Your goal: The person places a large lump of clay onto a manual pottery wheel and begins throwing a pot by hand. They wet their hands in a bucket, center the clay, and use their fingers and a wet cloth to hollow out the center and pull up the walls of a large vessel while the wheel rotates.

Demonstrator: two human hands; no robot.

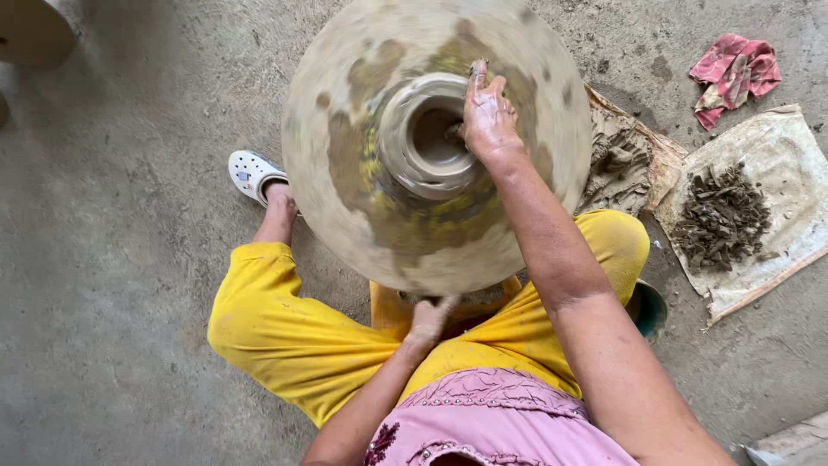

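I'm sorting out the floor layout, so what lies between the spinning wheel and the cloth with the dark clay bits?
In the head view, a heap of wet grey clay on a worn sheet lies between the wheel and that cloth.

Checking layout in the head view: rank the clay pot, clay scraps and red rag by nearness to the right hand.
1. Clay pot, touched by the right hand, on the wheel.
2. Clay scraps, on the sheet at right.
3. Red rag, upper right, only slightly farther.

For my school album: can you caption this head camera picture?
Right hand shapes a wet clay pot on a round wheel; left hand touches its edge.
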